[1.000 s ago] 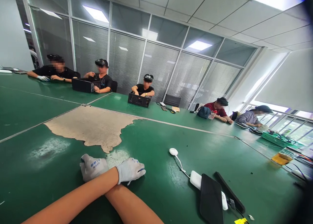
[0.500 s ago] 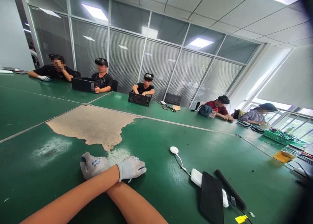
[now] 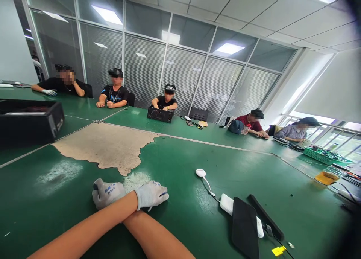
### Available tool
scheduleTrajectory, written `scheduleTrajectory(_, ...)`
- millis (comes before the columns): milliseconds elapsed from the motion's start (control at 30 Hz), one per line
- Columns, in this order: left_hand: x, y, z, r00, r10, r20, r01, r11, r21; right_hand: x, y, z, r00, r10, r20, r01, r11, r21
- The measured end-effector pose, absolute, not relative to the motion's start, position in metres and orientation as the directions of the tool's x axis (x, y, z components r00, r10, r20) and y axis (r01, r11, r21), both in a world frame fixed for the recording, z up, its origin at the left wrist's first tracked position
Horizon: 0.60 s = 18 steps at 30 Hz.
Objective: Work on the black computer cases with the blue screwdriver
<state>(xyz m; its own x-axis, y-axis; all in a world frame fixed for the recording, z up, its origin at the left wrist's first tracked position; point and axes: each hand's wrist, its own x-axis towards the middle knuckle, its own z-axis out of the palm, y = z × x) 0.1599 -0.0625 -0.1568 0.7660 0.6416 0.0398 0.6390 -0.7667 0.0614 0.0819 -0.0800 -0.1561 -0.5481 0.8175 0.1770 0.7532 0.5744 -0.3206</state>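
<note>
My forearms cross on the green table, the left one lying over the right. My left hand, in a grey-white work glove with blue print, rests on the tabletop with its fingers curled in and nothing showing in them. My right hand, gloved alike, lies to the left of it, also curled into a loose fist with no object visible. Just beyond both hands is a bare tan patch where the green covering is torn away. Nearest to the left hand on the right is a white puck-shaped device on a short cable.
A black phone lies over a white block, beside a black bar. A black computer case stands at left, another before a person opposite. A green basket of cables is at right. Several people sit around.
The black computer case that stood before the second person opposite is now at the near left of the table. That person's hands rest on the table. My hands have stayed put.
</note>
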Motion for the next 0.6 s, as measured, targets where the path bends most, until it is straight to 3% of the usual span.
scheduleTrajectory(600, 0.1588, -0.0621, -0.1583, 0.767, 0.64, 0.048, 0.638, -0.768, 0.05, 0.0833, -0.076, -0.1644, -0.609, 0.764, 0.213, 0.728, 0.645, -0.232)
